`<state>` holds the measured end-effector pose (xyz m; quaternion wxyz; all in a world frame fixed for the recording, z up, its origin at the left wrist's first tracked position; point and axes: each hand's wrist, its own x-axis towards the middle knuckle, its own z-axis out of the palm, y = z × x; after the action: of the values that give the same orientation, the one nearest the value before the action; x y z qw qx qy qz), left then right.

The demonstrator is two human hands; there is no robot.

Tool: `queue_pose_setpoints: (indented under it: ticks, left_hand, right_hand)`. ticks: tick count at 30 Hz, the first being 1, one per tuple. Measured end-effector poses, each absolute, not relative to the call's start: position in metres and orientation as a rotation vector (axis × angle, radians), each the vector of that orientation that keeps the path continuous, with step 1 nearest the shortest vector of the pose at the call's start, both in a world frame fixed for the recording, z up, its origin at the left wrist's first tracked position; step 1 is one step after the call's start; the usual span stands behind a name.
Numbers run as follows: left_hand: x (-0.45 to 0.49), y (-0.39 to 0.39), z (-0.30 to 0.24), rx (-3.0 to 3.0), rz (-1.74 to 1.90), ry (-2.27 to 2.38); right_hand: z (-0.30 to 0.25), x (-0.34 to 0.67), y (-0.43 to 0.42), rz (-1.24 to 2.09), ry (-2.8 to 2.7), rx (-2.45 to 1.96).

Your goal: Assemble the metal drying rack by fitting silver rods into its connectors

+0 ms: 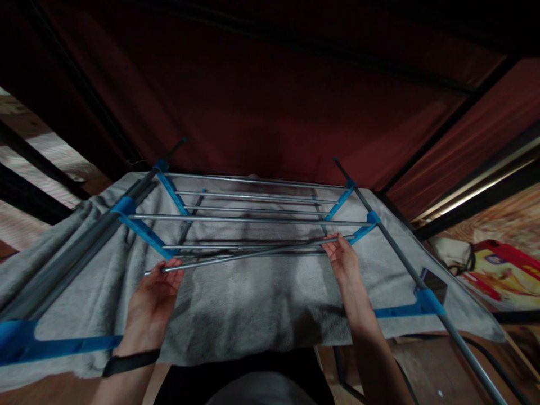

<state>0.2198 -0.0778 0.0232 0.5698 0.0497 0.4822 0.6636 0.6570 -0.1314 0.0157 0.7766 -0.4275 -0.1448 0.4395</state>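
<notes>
A loose grey metal rod (248, 254) lies slanted across a clothes drying rack (253, 216) with blue plastic joints. My left hand (154, 295) cups the rod's near left end, fingers curled under it. My right hand (343, 260) grips the rod's right end beside a blue joint (363, 230). A grey towel (253, 304) is draped over the rack's near part, under both hands. A dark band sits on my left wrist.
Dark red curtains (270, 107) hang behind the rack. The rack's long grey side bars (422, 281) run out to the left and right. A red and yellow printed bag (502, 273) lies on the floor at the right. A wooden floor shows below.
</notes>
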Motion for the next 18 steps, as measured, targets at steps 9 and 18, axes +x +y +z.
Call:
queue_pose_setpoints:
  ticks: [9, 18]
  left_hand:
    - [0.219, -0.069, 0.023, 0.127, 1.560, 1.150]
    - [0.224, -0.066, 0.039, 0.180, 1.604, 1.140]
  right_hand:
    - [0.016, 0.660, -0.132, 0.959, -0.317, -0.923]
    - [0.017, 0.660, -0.131, 0.974, -0.291, -0.916]
